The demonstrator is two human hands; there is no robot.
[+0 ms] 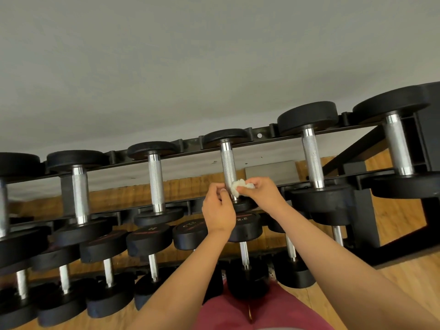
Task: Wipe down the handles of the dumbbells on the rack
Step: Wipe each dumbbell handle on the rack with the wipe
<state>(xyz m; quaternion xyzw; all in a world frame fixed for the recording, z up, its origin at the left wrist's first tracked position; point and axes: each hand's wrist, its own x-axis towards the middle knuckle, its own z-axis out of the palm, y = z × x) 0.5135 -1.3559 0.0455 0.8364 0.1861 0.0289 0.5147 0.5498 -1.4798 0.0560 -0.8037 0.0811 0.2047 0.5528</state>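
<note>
On the rack's (262, 135) top tier, the right hand (264, 194) pinches a white cloth (239, 186) against the near end of a dumbbell (225, 137) handle (227, 163), while the left hand's (217, 213) fingers (215, 187) curl just left of that handle, grip unclear.

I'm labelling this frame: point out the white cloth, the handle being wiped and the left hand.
white cloth (240, 186): head view, crumpled middle.
handle being wiped (227, 163): head view, knurled part above the cloth.
left hand (219, 211): head view, back of hand.

Even, soft indoor light; glare streaks on chrome handles (227, 163); wide-angle bending at edges; slight overall softness
</note>
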